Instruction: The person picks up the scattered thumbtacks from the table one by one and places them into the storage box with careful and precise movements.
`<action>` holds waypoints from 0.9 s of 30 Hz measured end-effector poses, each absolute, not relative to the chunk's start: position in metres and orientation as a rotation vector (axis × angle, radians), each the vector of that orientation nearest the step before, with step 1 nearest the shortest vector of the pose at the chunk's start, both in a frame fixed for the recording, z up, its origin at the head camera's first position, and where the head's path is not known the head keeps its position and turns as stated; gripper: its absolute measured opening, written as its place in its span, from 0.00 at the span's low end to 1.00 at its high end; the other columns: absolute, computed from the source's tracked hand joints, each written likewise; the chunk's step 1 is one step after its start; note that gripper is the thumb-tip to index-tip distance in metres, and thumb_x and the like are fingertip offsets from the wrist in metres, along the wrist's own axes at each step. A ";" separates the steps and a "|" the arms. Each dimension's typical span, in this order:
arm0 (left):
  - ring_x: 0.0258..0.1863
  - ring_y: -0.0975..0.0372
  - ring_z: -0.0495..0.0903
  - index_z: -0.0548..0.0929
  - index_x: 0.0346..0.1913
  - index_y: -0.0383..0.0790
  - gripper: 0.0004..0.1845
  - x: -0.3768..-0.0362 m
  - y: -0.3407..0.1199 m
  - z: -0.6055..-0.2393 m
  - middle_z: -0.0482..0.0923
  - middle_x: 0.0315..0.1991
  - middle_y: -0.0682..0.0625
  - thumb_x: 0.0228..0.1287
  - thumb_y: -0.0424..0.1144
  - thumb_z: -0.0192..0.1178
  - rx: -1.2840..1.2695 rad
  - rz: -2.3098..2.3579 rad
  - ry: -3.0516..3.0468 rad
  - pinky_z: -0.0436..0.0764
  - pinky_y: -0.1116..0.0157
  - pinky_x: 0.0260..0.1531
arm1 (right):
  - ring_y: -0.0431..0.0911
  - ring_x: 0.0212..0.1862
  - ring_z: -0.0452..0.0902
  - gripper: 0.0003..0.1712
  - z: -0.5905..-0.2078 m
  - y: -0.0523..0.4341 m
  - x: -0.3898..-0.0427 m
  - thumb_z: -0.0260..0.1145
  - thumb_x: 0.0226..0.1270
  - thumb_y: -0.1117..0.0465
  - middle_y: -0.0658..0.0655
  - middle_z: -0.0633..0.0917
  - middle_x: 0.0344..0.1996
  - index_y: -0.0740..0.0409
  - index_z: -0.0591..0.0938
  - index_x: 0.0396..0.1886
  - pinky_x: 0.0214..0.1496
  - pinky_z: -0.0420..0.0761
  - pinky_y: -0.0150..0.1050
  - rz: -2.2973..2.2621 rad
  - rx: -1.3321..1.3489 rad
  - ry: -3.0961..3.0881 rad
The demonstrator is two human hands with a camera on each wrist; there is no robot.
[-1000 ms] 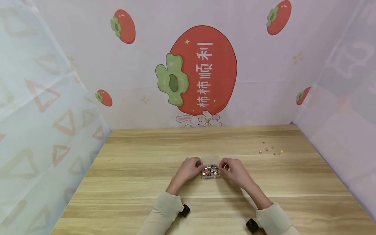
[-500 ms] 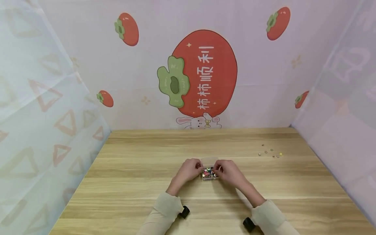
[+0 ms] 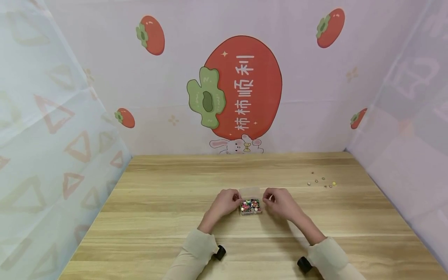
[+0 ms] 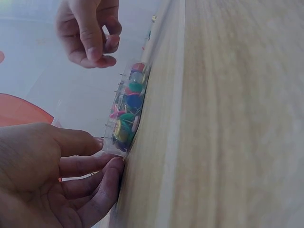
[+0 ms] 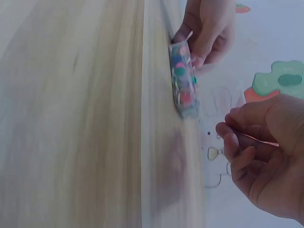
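A small clear plastic box (image 3: 251, 212) of multicoloured thumbtacks (image 3: 250, 204) sits mid-table, its clear lid (image 3: 249, 191) raised at the back. My left hand (image 3: 225, 201) holds the box's left end; in the left wrist view the thumb lies at its top edge and the fingers against its end. Several tack points stick up past the rim there. My right hand (image 3: 280, 202) is just off the box's right end, its fingers bent and thumb tip close to the index finger (image 5: 223, 129). I cannot tell whether a tack is between them.
Several small tacks, one of them a yellow tack (image 3: 334, 183), lie scattered on the wooden table (image 3: 168, 217) at the back right. A printed cloth wall (image 3: 297, 128) stands behind the table, with more cloth at both sides.
My right hand reached in over the right part of the box half a second ago and has drawn back to the right. The left hand stays at the box's left end.
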State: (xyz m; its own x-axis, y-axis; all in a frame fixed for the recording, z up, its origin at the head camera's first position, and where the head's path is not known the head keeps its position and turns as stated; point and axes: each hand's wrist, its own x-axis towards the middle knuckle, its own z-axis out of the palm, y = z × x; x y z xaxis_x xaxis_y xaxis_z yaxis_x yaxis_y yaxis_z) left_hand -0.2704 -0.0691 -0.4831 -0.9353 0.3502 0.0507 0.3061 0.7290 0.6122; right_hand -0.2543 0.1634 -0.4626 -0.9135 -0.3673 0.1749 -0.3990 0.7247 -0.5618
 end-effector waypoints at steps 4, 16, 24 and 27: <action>0.26 0.66 0.74 0.84 0.32 0.40 0.07 -0.270 -0.069 -0.483 0.83 0.29 0.51 0.67 0.39 0.64 0.546 0.990 2.860 0.74 0.68 0.29 | 0.37 0.30 0.75 0.02 -0.463 0.182 -0.255 0.67 0.64 0.67 0.49 0.85 0.27 0.59 0.84 0.31 0.33 0.76 0.30 0.921 0.582 -2.872; 0.26 0.66 0.74 0.84 0.33 0.40 0.07 -0.270 -0.069 -0.482 0.83 0.29 0.51 0.68 0.40 0.63 0.534 0.977 2.870 0.74 0.68 0.30 | 0.42 0.31 0.78 0.03 -0.462 0.243 -0.270 0.68 0.61 0.71 0.55 0.86 0.29 0.64 0.83 0.35 0.33 0.77 0.35 0.799 0.535 -2.813; 0.27 0.65 0.75 0.85 0.34 0.41 0.07 -0.270 -0.069 -0.483 0.84 0.30 0.51 0.69 0.40 0.62 0.532 0.953 2.871 0.75 0.68 0.30 | 0.53 0.35 0.81 0.10 -0.461 0.274 -0.285 0.68 0.60 0.71 0.64 0.85 0.36 0.69 0.82 0.41 0.38 0.81 0.47 0.801 0.511 -2.860; 0.27 0.66 0.75 0.85 0.34 0.42 0.06 -0.269 -0.069 -0.484 0.84 0.30 0.51 0.68 0.39 0.62 0.533 0.949 2.874 0.75 0.68 0.31 | 0.56 0.36 0.81 0.12 -0.461 0.284 -0.290 0.68 0.59 0.71 0.68 0.84 0.39 0.69 0.81 0.43 0.39 0.81 0.51 0.780 0.492 -2.883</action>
State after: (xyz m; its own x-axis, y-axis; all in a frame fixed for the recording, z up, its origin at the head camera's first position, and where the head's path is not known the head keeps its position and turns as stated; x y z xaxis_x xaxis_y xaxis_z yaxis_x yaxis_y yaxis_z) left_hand -0.2691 -0.0688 -0.4841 -0.9376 0.3451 0.0427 0.3026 0.7493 0.5890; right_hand -0.2897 0.2838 -0.4609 -0.9408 -0.2792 0.1922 -0.3381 0.8149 -0.4707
